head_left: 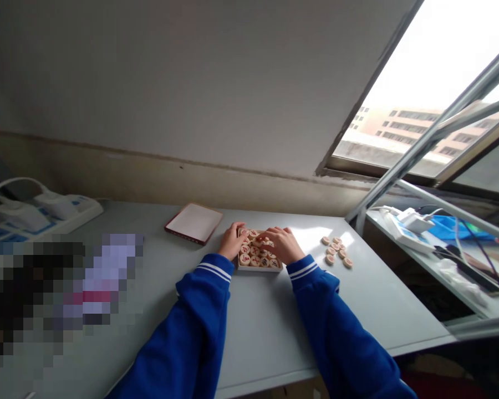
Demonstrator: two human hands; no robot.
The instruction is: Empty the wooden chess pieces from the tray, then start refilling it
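A shallow box [259,269] stands on the grey table, filled with round wooden pieces [255,260] that bear red and dark characters. My left hand [232,241] rests at the box's left side, its fingers on the edge. Over the box's right part reaches my right hand [283,244], its fingers bent down onto the pieces; whether it pinches one is hidden. Several loose round pieces [336,247] lie on the table to the right of the box.
An open box lid [194,223] lies back left of the box. Power strips [72,213] with plugs sit at the far left. A metal frame [416,149] rises at the right, by a window and a side shelf with cables. Pixelated items cover the left.
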